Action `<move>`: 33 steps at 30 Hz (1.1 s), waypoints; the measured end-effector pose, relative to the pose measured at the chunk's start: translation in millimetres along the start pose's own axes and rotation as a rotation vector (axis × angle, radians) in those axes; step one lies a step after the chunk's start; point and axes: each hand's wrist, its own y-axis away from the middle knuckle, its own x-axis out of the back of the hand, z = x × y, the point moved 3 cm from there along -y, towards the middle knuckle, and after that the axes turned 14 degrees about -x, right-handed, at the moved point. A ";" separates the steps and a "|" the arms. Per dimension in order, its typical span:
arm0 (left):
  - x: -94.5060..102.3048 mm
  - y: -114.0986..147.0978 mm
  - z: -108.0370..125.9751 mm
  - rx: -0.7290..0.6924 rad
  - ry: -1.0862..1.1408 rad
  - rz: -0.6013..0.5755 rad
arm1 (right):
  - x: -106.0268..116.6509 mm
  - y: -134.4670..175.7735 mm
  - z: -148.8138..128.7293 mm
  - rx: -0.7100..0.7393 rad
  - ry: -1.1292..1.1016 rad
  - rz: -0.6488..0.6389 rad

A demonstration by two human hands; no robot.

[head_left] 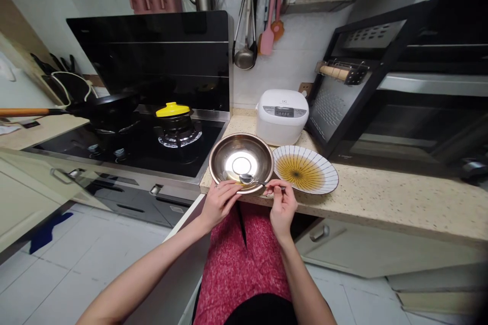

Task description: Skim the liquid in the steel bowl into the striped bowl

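Observation:
My right hand (281, 205) pinches the handle of a small metal spoon (247, 179). The spoon's head is over the near side of a wide stainless steel bowl (221, 155). My left hand (221, 202) is at the bowl's near rim, its fingers closed and pointing right toward the spoon's head. A small yellowish bit shows at those fingertips, too small and covered to name. The bowl has a shiny bottom and sits on the counter. To its right lies an oval plate (324, 175), white with dark radiating lines and a yellow-brown centre.
A white rice cooker (282, 117) stands behind the bowl and plate. On the gas stove (152, 157) at left are a small pot with a yellow lid (173, 109) and a wok (110, 106) with its wooden handle sticking out left. A black rack (331, 91) stands right.

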 end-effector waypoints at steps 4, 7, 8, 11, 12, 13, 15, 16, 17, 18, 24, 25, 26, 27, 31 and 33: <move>-0.8 2.1 -0.8 -0.026 -0.014 0.004 | -0.2 -0.4 2.5 -0.010 -0.001 -0.012; -1.4 3.1 -0.8 -0.046 -0.027 0.007 | -0.7 -0.5 3.1 -0.014 -0.001 -0.015; -1.6 3.4 -1.0 -0.048 -0.025 0.009 | -0.8 -0.6 3.3 -0.016 -0.002 -0.015; -2.3 4.7 -2.0 -0.036 -0.002 0.014 | -0.8 -1.2 4.6 -0.025 0.000 -0.012; -2.6 5.2 -2.4 -0.029 0.005 0.014 | -0.7 -1.5 5.2 -0.028 0.001 -0.010; -2.9 5.7 -2.8 -0.025 0.008 0.012 | -0.6 -1.7 5.8 -0.032 0.002 -0.009; -3.5 6.6 -3.2 -0.023 0.007 0.007 | -0.6 -2.3 7.1 -0.044 0.001 -0.012; -3.7 6.9 -3.4 -0.025 0.006 0.007 | -0.6 -2.5 7.8 -0.052 -0.001 -0.017; -3.9 7.2 -3.4 -0.026 0.005 0.007 | -0.7 -2.8 8.6 -0.061 -0.004 -0.024; -4.0 7.4 -3.4 -0.028 0.006 0.008 | -0.8 -3.1 9.4 -0.070 -0.009 -0.032; -3.8 6.8 -3.0 -0.037 -0.004 0.001 | -1.3 -5.2 16.5 -0.112 -0.079 -0.056; -3.7 6.7 -3.0 -0.037 -0.004 0.002 | -1.4 -5.4 17.8 -0.117 -0.099 -0.055; -3.6 6.6 -3.2 -0.037 -0.004 0.002 | -1.6 -5.6 19.0 -0.121 -0.123 -0.054; -3.6 6.5 -3.4 -0.037 -0.005 0.001 | -1.8 -5.8 20.0 -0.126 -0.148 -0.052; -4.2 6.6 -4.2 -0.032 0.001 -0.011 | -2.0 -6.2 20.5 -0.137 -0.208 -0.031; -4.2 6.4 -4.3 -0.027 0.005 -0.012 | -1.2 -6.6 18.3 -0.127 -0.218 -0.018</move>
